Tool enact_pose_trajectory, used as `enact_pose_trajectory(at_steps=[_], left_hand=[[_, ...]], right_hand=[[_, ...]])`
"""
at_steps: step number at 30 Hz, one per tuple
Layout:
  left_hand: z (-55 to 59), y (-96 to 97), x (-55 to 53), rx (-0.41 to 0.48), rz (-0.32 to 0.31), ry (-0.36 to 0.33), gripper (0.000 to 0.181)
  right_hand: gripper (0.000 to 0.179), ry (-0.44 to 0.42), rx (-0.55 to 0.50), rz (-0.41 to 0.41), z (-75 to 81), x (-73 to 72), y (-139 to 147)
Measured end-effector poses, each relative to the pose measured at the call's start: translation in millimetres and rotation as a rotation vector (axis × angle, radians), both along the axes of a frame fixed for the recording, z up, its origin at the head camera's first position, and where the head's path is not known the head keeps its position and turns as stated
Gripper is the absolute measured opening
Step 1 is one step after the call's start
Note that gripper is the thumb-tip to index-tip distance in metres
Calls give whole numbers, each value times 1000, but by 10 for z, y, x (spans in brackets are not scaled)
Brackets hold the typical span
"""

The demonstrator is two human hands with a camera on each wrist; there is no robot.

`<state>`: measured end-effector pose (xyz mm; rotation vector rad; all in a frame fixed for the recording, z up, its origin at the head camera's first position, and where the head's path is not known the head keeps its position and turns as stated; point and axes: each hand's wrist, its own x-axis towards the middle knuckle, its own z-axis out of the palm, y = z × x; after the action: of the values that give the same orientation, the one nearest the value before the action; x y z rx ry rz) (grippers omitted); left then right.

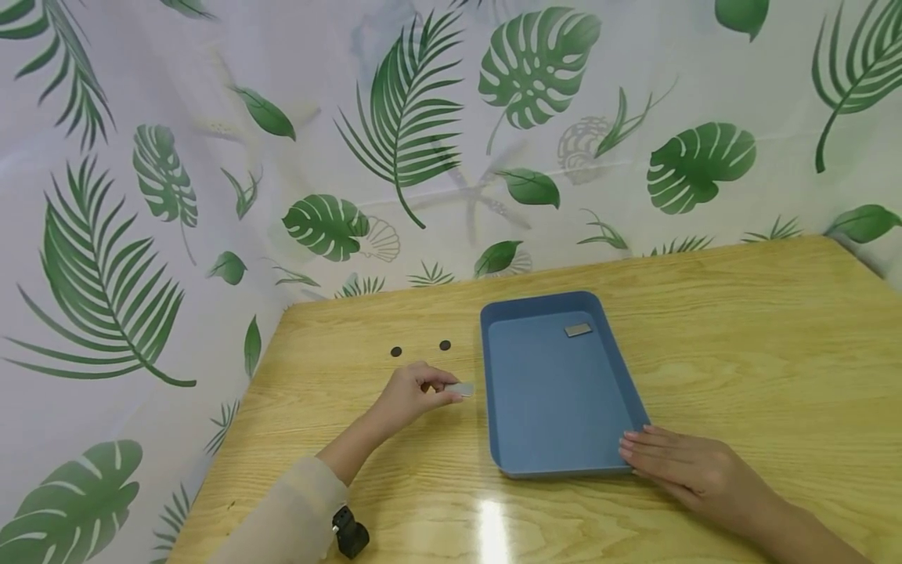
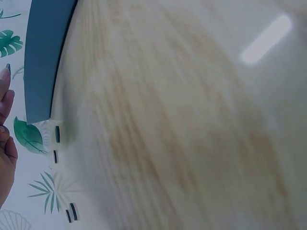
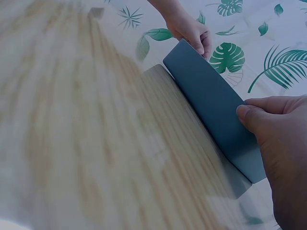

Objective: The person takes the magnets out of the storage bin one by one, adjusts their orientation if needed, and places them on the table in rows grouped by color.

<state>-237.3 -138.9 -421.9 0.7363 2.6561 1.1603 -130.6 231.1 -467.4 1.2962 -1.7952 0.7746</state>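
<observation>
My left hand (image 1: pixel 416 398) is over the table, left of the blue tray (image 1: pixel 496 376), pinching a small flat light-grey piece (image 1: pixel 461 388) between thumb and fingertips. Only part of that hand (image 2: pixel 6 158) shows at the edge of the left wrist view. At the tray's near right corner my right hand (image 1: pixel 694 470) grips the rim. In the right wrist view its thumb (image 3: pixel 249 115) lies against the tray's outer wall (image 3: pixel 211 105). A small grey rectangular piece (image 1: pixel 578 330) lies inside the tray towards the far right corner.
Two small black discs, a left one (image 1: pixel 396 352) and a right one (image 1: pixel 445 345), lie on the wooden table (image 1: pixel 761 345) beyond my left hand. A black device (image 1: pixel 348 533) is at my left sleeve. Leaf-patterned cloth (image 1: pixel 437 235) hangs behind the table and on the left.
</observation>
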Motion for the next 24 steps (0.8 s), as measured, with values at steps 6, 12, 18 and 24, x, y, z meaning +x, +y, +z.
enact_pose_trajectory(at_steps=[6,12,18,24], left_hand=[[-53,-68,24,-19,-4,33,21],[-124,-100,41,-89,-5,44,21],[-181,-117,57,-102,3,37,22],[-242,-142,80,-115,28,7,23]], right_hand=[[29,0,-6,2,4,3,6],[28,5,-14,16,2,10,-6],[28,13,-12,9,-11,9,-4],[28,11,-7,1,7,12,-4]])
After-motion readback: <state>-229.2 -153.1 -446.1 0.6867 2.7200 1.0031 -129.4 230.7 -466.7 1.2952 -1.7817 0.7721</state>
